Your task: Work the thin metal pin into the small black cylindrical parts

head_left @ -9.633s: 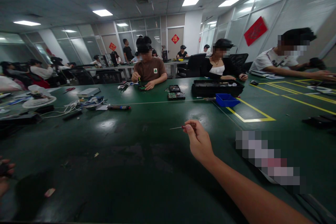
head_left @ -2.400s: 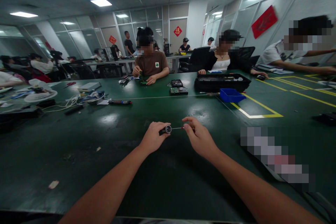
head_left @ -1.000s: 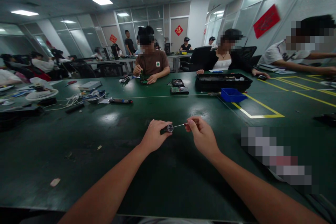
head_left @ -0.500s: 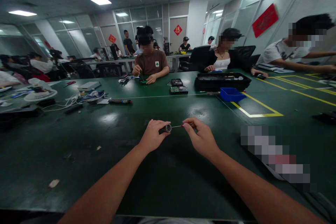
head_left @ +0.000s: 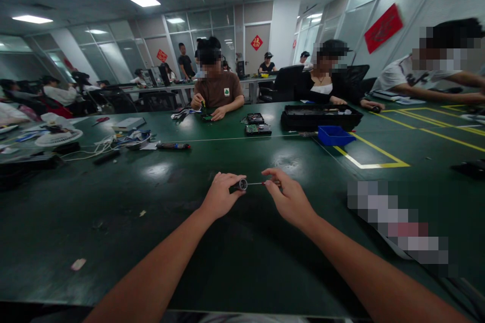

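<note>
Above the green table, my left hand [head_left: 221, 196] is closed round a small dark cylindrical part [head_left: 243, 184] with a silvery round end turned toward me. Its far side is hidden by my fingers. A thin screwdriver [head_left: 256, 183] with a red collar is pinched in my right hand [head_left: 287, 195], its handle mostly covered by the palm and thumb. My right index finger is lifted off the handle. The shaft lies level and points left, its tip at the side of the cylindrical part; I cannot make out whether it sits in a screw.
Across the green table [head_left: 151, 242], a person in a brown shirt [head_left: 223, 92] works on a small board. Opened devices [head_left: 258, 129], a black case [head_left: 320, 118] and a blue bin [head_left: 335, 136] stand beyond my hands. An electric screwdriver [head_left: 173, 146] and cables [head_left: 94, 150] lie at left.
My right index finger has lifted and stretched out from the screwdriver handle. My left hand and the cylindrical part stay in place. Across the table, the person in black has shifted a hand.
</note>
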`<state>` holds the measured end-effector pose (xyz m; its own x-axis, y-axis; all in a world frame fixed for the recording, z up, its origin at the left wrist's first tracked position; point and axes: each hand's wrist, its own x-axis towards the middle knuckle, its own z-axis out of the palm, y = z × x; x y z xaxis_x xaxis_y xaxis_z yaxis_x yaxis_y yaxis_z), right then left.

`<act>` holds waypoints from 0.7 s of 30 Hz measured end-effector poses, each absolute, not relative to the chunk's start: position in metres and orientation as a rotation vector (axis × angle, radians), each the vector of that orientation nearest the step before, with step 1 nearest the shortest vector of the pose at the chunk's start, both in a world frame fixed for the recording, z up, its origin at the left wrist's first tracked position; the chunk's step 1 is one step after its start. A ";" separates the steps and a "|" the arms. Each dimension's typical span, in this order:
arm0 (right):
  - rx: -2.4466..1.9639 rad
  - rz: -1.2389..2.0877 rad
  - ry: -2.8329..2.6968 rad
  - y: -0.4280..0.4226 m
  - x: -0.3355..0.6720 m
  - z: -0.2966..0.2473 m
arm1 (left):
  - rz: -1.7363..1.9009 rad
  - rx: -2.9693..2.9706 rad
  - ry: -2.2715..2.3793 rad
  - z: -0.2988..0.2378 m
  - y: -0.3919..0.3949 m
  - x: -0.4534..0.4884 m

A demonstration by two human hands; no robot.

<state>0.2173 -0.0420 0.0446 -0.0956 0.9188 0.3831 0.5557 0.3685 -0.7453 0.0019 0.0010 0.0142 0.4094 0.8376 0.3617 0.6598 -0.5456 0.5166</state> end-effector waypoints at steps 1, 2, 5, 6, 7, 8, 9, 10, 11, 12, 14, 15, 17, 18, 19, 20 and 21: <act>-1.322 0.547 -1.768 -0.041 0.218 0.044 | 0.861 2.378 1.303 0.014 0.001 0.002; -1.341 0.558 -1.760 -0.041 0.218 0.044 | 0.858 2.380 1.301 0.014 0.001 0.002; -1.335 0.586 -1.688 -0.039 0.217 0.041 | 0.857 2.389 1.289 0.013 0.001 0.002; -1.316 0.599 -1.647 -0.038 0.217 0.039 | 0.857 2.390 1.287 0.012 0.001 0.002; -1.293 0.617 -1.605 -0.037 0.216 0.038 | 0.857 2.390 1.287 0.012 0.001 0.002; -1.264 0.645 -1.567 -0.037 0.216 0.037 | 0.857 2.387 1.289 0.011 0.002 0.002; -1.232 0.678 -1.524 -0.036 0.215 0.036 | 0.857 2.383 1.293 0.011 0.002 0.002; -1.195 0.725 -1.484 -0.034 0.215 0.035 | 0.860 2.377 1.296 0.011 0.002 0.002; -1.158 0.787 -1.435 -0.032 0.214 0.034 | 0.866 2.373 1.295 0.011 0.002 0.002; -1.122 0.853 -1.364 -0.030 0.215 0.032 | 0.875 2.372 1.285 0.011 0.002 0.002; -1.067 0.991 -1.177 -0.025 0.216 0.029 | 0.893 2.385 1.243 0.013 0.001 0.003; -1.051 1.095 -1.064 -0.022 0.217 0.027 | 0.894 2.397 1.220 0.013 0.001 0.003; -1.038 1.287 -0.915 -0.018 0.219 0.025 | 0.892 2.421 1.189 0.015 0.000 0.004; -1.037 1.302 -0.877 -0.017 0.220 0.024 | 0.889 2.429 1.185 0.015 0.000 0.004; -1.037 1.286 -0.866 -0.016 0.221 0.023 | 0.887 2.434 1.185 0.015 0.000 0.004; -1.040 1.241 -0.876 -0.016 0.221 0.023 | 0.889 2.436 1.185 0.014 0.001 0.004; -1.044 1.180 -0.897 -0.016 0.221 0.023 | 0.892 2.436 1.186 0.014 0.001 0.004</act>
<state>0.2208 -0.0161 0.0230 0.1714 0.9851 0.0152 -0.2787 0.0632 -0.9583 0.0038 0.0009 0.0137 0.4699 0.7844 0.4048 0.6060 -0.6202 0.4981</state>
